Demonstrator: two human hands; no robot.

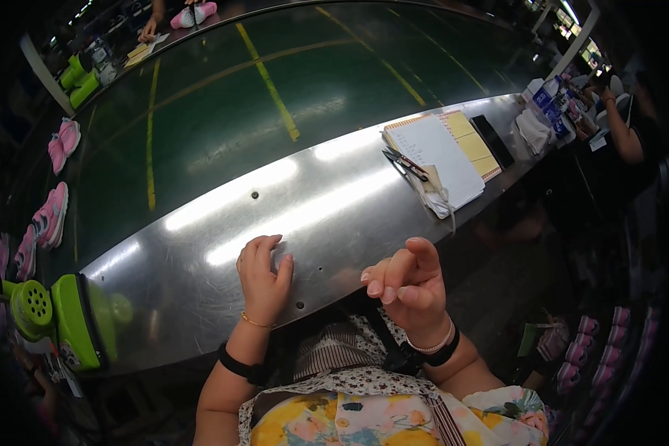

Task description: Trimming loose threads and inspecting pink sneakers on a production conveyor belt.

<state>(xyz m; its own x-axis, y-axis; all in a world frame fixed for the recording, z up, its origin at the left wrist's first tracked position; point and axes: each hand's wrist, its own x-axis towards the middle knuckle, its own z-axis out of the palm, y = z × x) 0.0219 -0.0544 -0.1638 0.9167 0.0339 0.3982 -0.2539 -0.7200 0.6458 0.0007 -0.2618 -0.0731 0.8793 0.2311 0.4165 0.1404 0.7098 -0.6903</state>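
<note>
My left hand (264, 276) rests on the metal tabletop (327, 215) near its front edge. Its fingers are loosely bent, the thumb stands apart from them, and it holds nothing that I can see. Raised in front of the table edge, my right hand (411, 284) has its palm turned partly up. Its fingers are half curled and apart, with nothing visible in them. Beyond the right hand lies an open notebook (447, 167) with a white written page. A pair of dark thread snips (407, 164) sits on its left edge, beside a small whitish cloth or paper piece (432, 187).
A black phone (493, 141) lies right of the notebook. Green conveyor belt (223, 111) runs behind the metal ledge, with pink shoes (50, 215) at its left. A bright green machine (82, 320) stands at the left. A co-worker's arm (623, 130) shows far right.
</note>
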